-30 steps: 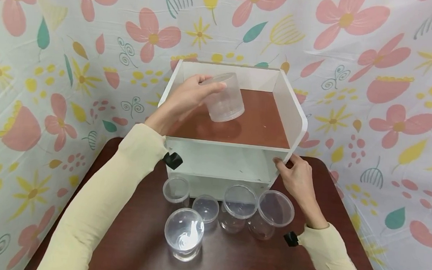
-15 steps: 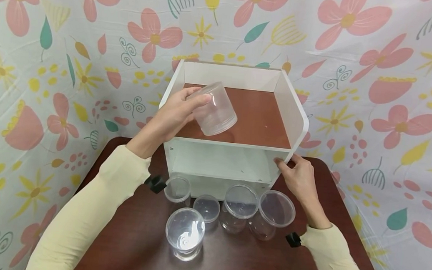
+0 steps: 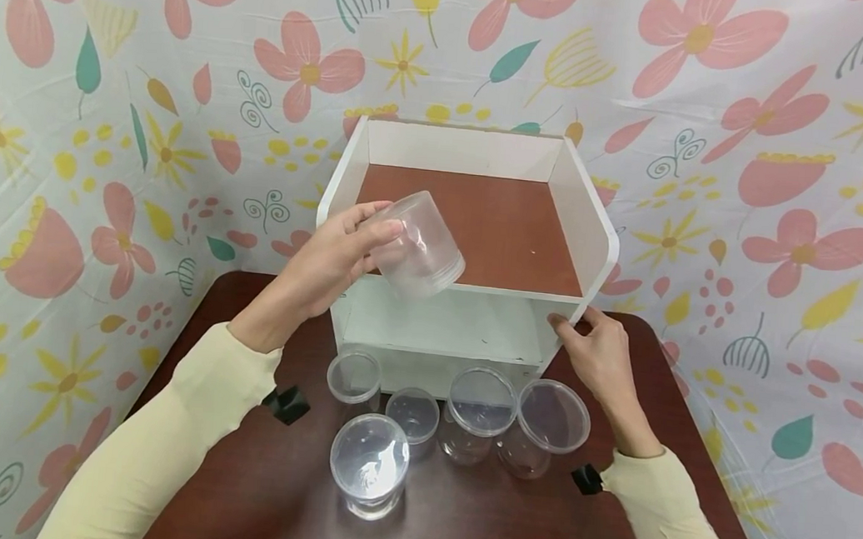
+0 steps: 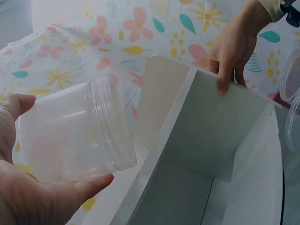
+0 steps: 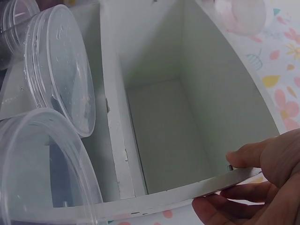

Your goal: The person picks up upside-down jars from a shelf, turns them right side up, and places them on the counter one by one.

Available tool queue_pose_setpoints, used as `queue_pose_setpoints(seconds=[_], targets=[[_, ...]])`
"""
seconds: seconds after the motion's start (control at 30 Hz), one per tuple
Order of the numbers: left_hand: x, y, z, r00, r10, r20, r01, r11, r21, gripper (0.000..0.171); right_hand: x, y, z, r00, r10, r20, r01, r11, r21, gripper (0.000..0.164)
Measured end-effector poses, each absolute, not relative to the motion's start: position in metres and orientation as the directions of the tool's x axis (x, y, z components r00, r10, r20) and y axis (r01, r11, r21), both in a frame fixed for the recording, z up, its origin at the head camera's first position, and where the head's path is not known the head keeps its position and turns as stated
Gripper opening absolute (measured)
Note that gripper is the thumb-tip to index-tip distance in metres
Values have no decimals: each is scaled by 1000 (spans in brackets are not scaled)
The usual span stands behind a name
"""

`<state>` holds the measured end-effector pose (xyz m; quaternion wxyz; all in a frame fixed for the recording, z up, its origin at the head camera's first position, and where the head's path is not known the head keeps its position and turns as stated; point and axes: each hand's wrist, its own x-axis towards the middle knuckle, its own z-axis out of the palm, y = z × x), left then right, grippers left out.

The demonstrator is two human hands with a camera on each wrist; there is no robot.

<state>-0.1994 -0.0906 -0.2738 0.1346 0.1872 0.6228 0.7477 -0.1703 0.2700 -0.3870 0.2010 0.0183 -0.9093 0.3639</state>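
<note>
My left hand point(image 3: 322, 266) grips a clear plastic jar point(image 3: 421, 248) by its side, thumb and fingers around it. The jar is tilted, its ridged end pointing down to the right, in front of the upper board of a white shelf unit point(image 3: 581, 221). In the left wrist view, the same jar point(image 4: 65, 136) looks frosted and I see nothing inside it. My right hand point(image 3: 597, 356) holds the front edge of the unit's right side panel. The right wrist view shows that thumb inside the panel point(image 5: 225, 180) and the other fingers outside.
Several clear jars stand on the dark table point(image 3: 267, 475) before the unit: a front jar point(image 3: 369, 457), a left jar point(image 3: 354, 378), a small jar point(image 3: 412, 418) and two right ones. A flowered cloth point(image 3: 710, 155) hangs close behind.
My left hand has brought the jar down and toward me, slightly left, from over the upper board to its front edge. My right hand stays on the side panel.
</note>
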Motion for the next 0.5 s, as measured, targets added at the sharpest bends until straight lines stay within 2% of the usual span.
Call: queue_pose_setpoints(seconds=[0.2, 0.5], targets=[[-188, -90, -282, -885, 442, 145, 51, -218, 975, 73, -170, 270, -387, -921, 123, 370, -170, 728, -665, 30], [-169, -85, -298, -904, 417, 89, -6, -221, 975, 73, -169, 270, -387, -929, 127, 347, -159, 708, -688, 35]])
